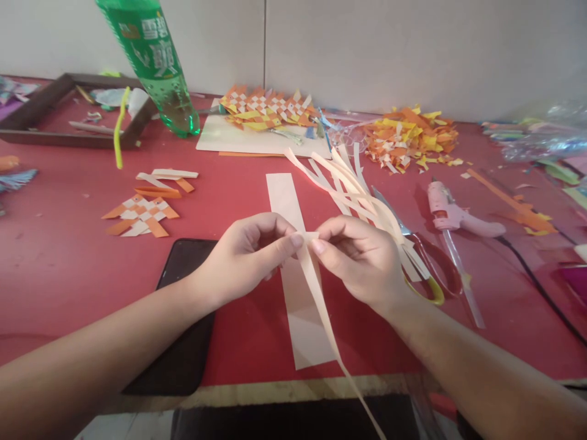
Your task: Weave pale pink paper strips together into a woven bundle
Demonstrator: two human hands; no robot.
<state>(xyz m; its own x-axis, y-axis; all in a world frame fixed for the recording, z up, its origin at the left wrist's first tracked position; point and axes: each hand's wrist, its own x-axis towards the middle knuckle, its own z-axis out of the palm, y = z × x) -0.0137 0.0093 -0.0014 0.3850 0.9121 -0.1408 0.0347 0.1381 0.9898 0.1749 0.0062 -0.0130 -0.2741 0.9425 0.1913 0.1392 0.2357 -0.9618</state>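
Observation:
Between my two hands is a thin cream paper strip (pixel 318 296), its long tail hanging down past the table's front edge. The fingers of my left hand (pixel 257 250) pinch its upper end from the left. My right hand (pixel 360 253) pinches the short end from the right, thumb against forefinger. Below them a wider pale paper strip (pixel 293 324) lies flat, partly covered by the hands. Beside my right hand lies a bundle of loose cream strips (pixel 362 189), over scissors (pixel 435 287) with yellow in the handle.
A black phone (pixel 183 342) lies under my left forearm. Woven orange-and-white paper fish (pixel 142 211) rest at left, more (pixel 270 107) behind. A green bottle (pixel 158 67) stands near a dark frame (pixel 41 137). Orange scraps (pixel 408 137) and a pink glue gun (pixel 452 211) with cord are at right.

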